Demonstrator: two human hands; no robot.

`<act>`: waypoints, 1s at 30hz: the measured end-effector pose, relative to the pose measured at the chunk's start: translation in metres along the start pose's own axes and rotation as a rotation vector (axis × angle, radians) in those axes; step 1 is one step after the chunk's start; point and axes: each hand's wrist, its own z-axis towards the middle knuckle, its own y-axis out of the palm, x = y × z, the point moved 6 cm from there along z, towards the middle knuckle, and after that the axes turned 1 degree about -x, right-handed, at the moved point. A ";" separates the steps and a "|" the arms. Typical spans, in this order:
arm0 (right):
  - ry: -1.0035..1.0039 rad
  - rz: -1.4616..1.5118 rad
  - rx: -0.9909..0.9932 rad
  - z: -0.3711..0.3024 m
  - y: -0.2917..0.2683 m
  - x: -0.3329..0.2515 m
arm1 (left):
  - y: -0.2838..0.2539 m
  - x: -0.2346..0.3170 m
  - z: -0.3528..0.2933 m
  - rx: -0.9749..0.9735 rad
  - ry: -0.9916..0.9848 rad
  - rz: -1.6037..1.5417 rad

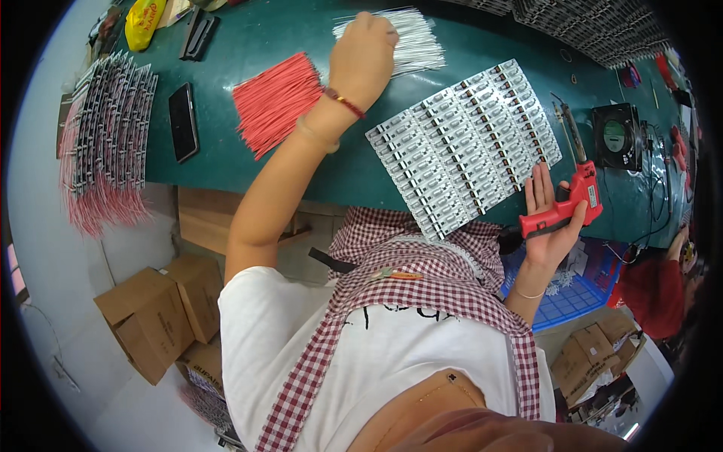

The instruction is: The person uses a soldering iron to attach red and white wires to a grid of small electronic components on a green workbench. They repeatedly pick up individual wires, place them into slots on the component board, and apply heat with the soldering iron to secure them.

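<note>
My left hand [365, 56] is over a bundle of thin white wires [418, 41] at the far middle of the table. Its fingers curl down into the wires, and their tips are hidden. A pile of red wires [279, 99] lies just left of that wrist. In my right hand [548, 239], palm up, rests a red soldering gun [584, 194], held by the thumb with the other fingers stretched out. Its metal tip points away from me. Beside those fingertips lies a slanted panel of small white circuit boards [467, 143] in rows, reaching over the near table edge.
On the green table [215, 169] are a black phone [183, 123], wired boards in stacks [109, 135], a yellow bag [144, 22] and a black device [617, 137] with cables. More boards [595, 30] fill the far right. Below stand a blue basket [580, 290] and cardboard boxes [151, 316]. Another person's red sleeve [654, 294] shows at right.
</note>
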 end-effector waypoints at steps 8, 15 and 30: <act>-0.029 -0.021 0.001 -0.001 -0.004 0.004 | -0.062 -0.006 -0.076 0.229 -0.285 -0.950; -0.070 -0.024 -0.010 0.009 -0.015 0.007 | -0.057 -0.005 -0.112 0.276 -0.161 -0.883; 0.102 -0.619 -0.199 -0.060 0.054 0.043 | -0.074 0.018 -0.150 -0.196 -0.019 -0.082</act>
